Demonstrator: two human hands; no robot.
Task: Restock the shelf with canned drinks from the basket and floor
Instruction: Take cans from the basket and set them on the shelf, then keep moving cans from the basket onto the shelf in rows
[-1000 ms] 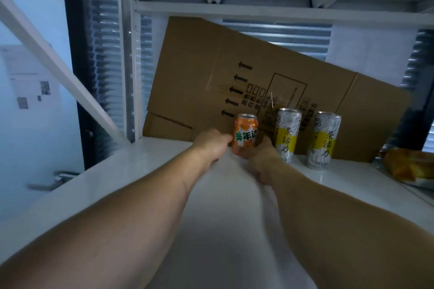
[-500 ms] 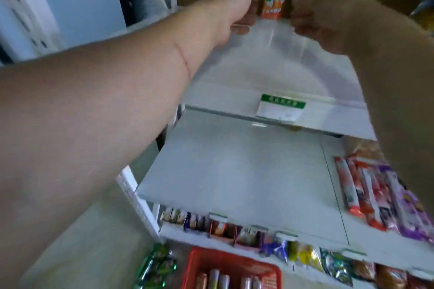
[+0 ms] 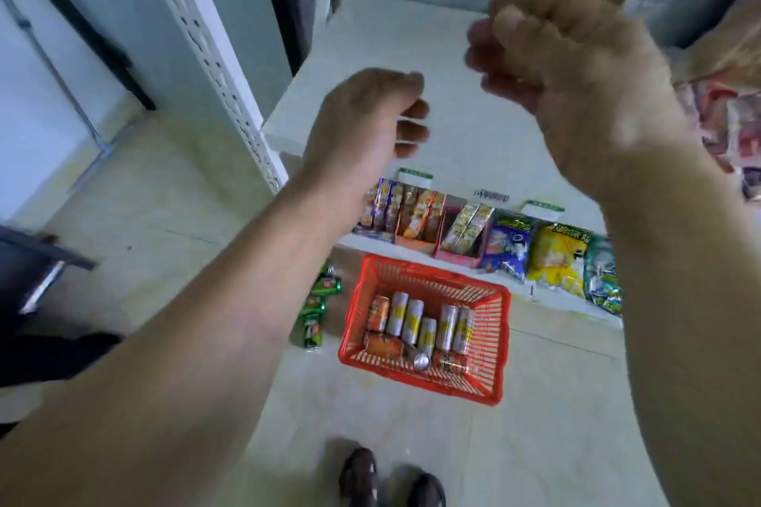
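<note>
- Currently, head cam: looking down past both forearms at the floor (image 3: 136, 185) + shelving.
- Red basket (image 3: 492, 358) on the floor below the hands, just in front of the bottom shelf. Inside: silver/yellow cans (image 3: 405, 315) upright in a row, orange cans (image 3: 378, 313) some upright, some lying flat.
- Green cans (image 3: 317, 311) lying on the floor just left of the basket, apart from it.
- Bottom shelf row: boxed snacks (image 3: 416, 214), then snack bags (image 3: 556, 255) to the right. White shelf board (image 3: 465, 144) above them, bare in the middle; more packets (image 3: 720, 115) at far right, blurred.
- Shoes (image 3: 391, 480) at the bottom edge, near the basket.
- Both forearms cut across the frame, hiding much of the floor.
- Left hand (image 3: 362, 123): fingers curled loosely inward, nothing in it, touching nothing.
- Right hand (image 3: 576, 66): higher, motion-blurred, fingers curled; looks empty, no contact w/ shelf.
</note>
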